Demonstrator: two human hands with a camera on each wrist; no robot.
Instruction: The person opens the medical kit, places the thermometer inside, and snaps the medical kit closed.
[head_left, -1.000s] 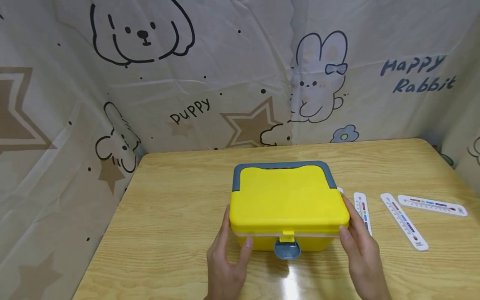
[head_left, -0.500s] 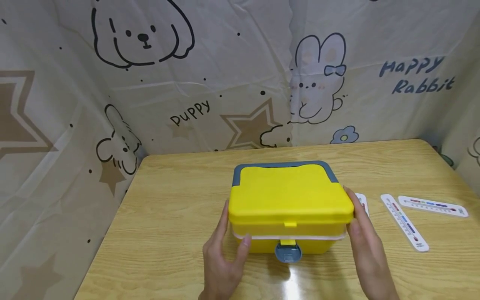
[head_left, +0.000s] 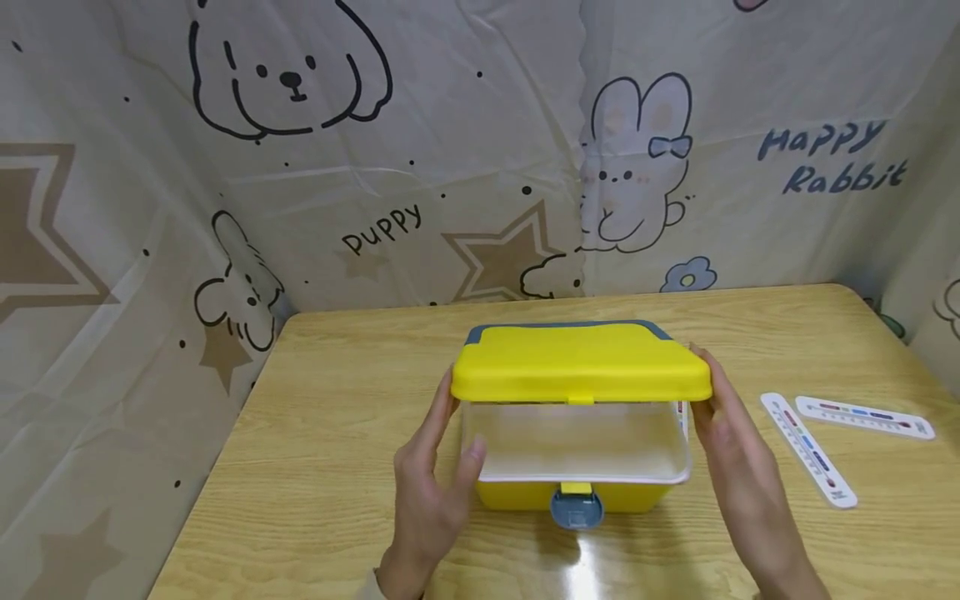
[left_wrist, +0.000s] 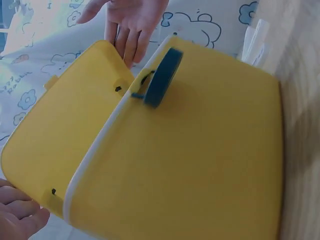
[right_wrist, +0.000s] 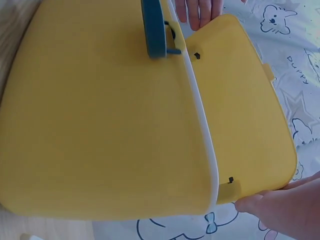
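A yellow storage box [head_left: 517, 498] with a white inner rim sits on the table, its yellow lid [head_left: 577, 367] tilted up and back. Through the gap at the front the pale inside [head_left: 577, 442] shows. My left hand [head_left: 431, 492] touches the lid's left edge with fairly straight fingers, its thumb apart in front of the box. At the lid's right edge, my right hand [head_left: 738, 462] presses with extended fingers. A blue-grey latch [head_left: 577, 510] hangs down at the front. In the left wrist view the lid's underside [left_wrist: 65, 135] is visible beyond the rim.
On the wooden table [head_left: 337, 467], two white thermometer strips [head_left: 808, 450] lie to the right of the box. Part of another strip [head_left: 682, 417] shows between the box and my right hand. A printed cloth [head_left: 450, 125] hangs behind the table.
The lid's front edge has risen from resting on the box to well above the rim, revealing the inside. Both hands have moved up with it and slightly apart.
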